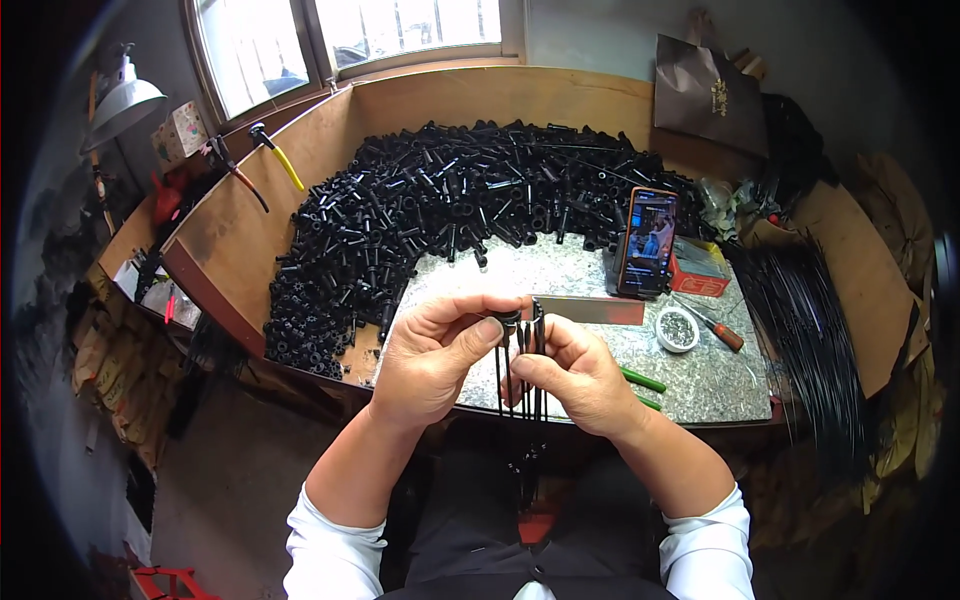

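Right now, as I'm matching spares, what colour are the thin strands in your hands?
The thin strands are black; the head view shows them best.

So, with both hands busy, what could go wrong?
The thin black strands pinched in the left hand and right hand hang below them and could tangle or slip. The green handles beside the right hand lie near the front edge of the worktop and might get knocked off. The uncovered white dish of small silvery bits could spill if bumped.

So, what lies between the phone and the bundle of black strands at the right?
In the head view, a red box, near the phone, then some speckled tabletop.
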`<state>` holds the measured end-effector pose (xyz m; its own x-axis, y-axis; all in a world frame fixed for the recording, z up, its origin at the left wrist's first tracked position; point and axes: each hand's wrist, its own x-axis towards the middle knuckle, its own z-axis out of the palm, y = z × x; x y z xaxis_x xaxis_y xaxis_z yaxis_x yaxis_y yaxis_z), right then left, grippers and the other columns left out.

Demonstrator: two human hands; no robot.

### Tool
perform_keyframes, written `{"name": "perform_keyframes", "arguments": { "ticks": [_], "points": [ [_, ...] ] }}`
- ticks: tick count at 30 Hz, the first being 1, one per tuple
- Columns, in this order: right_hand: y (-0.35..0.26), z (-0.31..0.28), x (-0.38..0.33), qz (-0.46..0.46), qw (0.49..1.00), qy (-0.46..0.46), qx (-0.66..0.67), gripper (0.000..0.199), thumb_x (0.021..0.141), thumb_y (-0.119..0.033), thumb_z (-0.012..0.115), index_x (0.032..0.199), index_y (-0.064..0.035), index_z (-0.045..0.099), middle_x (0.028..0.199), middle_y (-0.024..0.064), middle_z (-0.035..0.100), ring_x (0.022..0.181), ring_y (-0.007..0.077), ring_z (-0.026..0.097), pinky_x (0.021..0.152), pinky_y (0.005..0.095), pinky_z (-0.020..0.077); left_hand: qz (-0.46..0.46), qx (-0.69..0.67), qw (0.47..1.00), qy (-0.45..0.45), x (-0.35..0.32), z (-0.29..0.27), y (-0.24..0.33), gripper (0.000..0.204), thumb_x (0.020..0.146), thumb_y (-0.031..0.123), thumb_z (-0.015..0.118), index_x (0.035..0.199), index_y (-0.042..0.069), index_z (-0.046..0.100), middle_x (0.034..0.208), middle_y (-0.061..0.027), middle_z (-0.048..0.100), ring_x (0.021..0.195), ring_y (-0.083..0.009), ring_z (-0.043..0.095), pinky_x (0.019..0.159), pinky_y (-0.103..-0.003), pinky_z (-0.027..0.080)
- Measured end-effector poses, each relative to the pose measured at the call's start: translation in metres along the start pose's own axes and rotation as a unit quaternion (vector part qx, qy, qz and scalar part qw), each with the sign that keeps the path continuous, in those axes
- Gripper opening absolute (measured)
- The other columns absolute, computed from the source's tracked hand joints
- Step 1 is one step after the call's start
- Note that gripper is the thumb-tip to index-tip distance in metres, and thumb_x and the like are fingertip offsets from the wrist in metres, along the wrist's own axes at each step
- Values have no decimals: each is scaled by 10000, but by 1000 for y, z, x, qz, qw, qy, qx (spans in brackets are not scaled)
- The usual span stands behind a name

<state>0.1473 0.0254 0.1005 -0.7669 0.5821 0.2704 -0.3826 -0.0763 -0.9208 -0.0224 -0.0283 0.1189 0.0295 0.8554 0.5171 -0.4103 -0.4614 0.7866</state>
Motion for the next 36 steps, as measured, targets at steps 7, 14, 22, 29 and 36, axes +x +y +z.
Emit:
{"name": "perform_keyframes", "arguments": {
  "ticks": [7,14,22,29,36],
  "points": [
    [6,-10,-1,7,998,-59,-9,180,942,-148,567,1052,-10,534,881,62,620,802,131,611,744,288,504,15,-37,998,-40,1,-3,-5,232,873,-46,578,1099,-32,628,1136,-152,626,1096,-218,583,984,-339,446],
    [1,-9,0,-4,995,-89,-32,193,956,-184,545,1048,-14,542,896,63,612,823,145,606,757,301,501,11,-33,998,-53,1,-2,-1,215,879,-35,577,1087,-30,632,1128,-160,628,1091,-229,583,974,-346,452],
    [-2,-20,4,56,980,-188,41,337,928,-328,580,1039,-12,549,901,100,608,824,199,612,740,335,510,-14,-65,997,-47,3,15,5,238,882,-1,591,1113,-51,617,1312,-189,498,1061,-201,582,952,-329,453],
    [7,-30,8,70,965,-240,76,387,897,-359,615,1022,4,566,909,121,616,829,225,634,709,349,535,1,-17,992,-126,9,5,-3,272,860,26,626,1125,-39,630,1325,-221,480,1103,-242,567,962,-339,445],
    [-26,-13,-8,17,984,-175,-21,164,898,-101,610,1011,14,584,895,90,626,801,184,632,725,310,521,-9,48,983,-179,22,5,13,385,816,-1,674,1193,-26,597,1223,-200,573,992,-167,600,880,-284,489]
  ]
}}
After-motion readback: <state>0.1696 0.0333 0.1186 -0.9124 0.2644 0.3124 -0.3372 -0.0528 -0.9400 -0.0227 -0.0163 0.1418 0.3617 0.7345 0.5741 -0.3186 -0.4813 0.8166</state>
